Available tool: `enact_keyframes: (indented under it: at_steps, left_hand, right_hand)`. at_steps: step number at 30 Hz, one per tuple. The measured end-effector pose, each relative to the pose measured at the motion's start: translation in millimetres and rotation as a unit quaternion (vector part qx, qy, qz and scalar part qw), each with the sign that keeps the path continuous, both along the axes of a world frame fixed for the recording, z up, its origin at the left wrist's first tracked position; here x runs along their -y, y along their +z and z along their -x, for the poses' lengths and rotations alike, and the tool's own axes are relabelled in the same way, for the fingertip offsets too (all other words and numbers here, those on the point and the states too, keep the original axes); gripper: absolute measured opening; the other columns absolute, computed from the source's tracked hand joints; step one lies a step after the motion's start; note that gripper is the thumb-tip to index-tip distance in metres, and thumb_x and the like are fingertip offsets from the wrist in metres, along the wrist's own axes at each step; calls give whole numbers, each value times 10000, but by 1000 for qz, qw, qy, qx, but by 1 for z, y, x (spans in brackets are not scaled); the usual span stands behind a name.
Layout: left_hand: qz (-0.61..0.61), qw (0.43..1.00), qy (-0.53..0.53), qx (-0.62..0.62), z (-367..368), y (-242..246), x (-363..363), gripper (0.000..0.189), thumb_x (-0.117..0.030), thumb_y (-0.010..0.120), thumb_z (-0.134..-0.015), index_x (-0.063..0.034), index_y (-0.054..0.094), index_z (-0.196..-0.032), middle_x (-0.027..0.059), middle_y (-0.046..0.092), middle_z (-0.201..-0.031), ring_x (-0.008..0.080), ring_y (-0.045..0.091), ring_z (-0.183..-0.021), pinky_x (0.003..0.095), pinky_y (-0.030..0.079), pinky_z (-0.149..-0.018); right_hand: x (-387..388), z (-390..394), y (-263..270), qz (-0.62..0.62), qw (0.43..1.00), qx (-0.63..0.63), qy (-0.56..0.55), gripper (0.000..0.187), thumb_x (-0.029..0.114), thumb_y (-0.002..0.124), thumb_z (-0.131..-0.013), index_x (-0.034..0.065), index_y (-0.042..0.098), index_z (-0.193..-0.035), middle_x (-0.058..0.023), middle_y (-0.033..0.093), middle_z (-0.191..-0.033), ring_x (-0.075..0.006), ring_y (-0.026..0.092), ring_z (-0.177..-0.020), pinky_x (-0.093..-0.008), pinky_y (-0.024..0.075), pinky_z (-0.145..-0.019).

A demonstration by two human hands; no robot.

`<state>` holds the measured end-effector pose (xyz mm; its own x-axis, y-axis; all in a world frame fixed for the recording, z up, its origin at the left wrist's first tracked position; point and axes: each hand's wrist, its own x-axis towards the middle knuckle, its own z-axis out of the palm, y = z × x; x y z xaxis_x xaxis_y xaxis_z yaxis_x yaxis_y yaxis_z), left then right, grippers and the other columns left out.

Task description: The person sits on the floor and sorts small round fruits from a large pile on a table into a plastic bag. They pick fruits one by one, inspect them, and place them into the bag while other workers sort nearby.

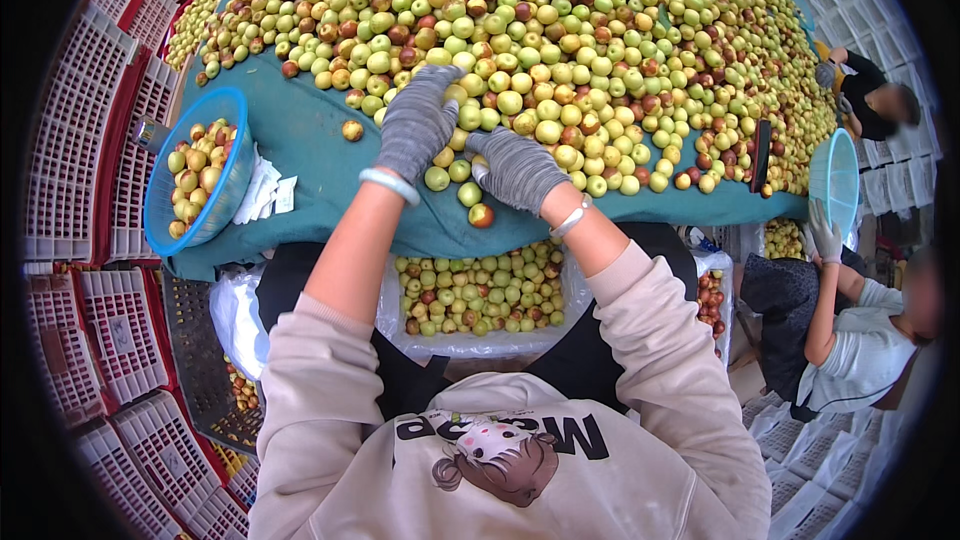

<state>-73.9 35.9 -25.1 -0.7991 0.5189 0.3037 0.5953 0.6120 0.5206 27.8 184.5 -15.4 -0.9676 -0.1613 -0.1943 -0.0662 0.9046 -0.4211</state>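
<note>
A large heap of green, yellow and red-brown jujubes [525, 37] covers a table spread with a teal cloth [322, 142]. My left hand [420, 120], in a grey knitted glove, reaches onto the heap's near edge. Its fingers rest among the fruit, and its palm side is hidden. Just right of it is my right hand [521, 169], gloved alike, with a yellowish jujube [479, 160] between thumb and curled fingers. A green jujube [469, 194] and a half-red one [481, 215] lie on the cloth below the hands. Below the table edge, a plastic-lined crate [480, 292] of jujubes stands between my knees.
At left, a blue plastic basket [196, 172] of jujubes leans beside crumpled white paper [262, 187]. Slatted crates [82, 120] are stacked beyond. A dark phone-like object [760, 156] stands by the fruit at right. Two people sit there, one gloved hand [825, 232] at a turquoise basket [834, 180].
</note>
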Motion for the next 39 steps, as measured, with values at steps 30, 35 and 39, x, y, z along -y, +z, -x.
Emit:
enact_keyframes:
  at_steps: [30,35,39]
  left_hand:
    - [-494,607,-11,622,-62,-1,11,329,-263,597,-995,-8,599,-1203,39,610,-882,86,535,-634,191,436,-468]
    - [-526,635,30,565,-51,-18,28,271,-135,555,-978,13,588,-1203,56,615,-929,117,570,-699,211,477,-532]
    - [-524,670,140,506,-41,-34,39,262,-79,551,-961,-3,584,-1209,41,619,-932,115,568,-683,220,488,-542]
  right_hand:
    - [-46,8,5,147,943,-290,-74,427,288,597,-960,75,556,-1327,-185,620,-1217,-357,601,-1152,-438,468,-1020]
    - [-59,40,-19,-163,975,-141,-52,647,484,515,-972,138,425,-1512,-141,351,-1587,-347,297,-1466,-472,194,-1216]
    - [-6,12,-21,-124,976,-180,-20,863,599,578,-899,56,357,-1533,-188,306,-1597,-366,242,-1494,-489,157,-1227]
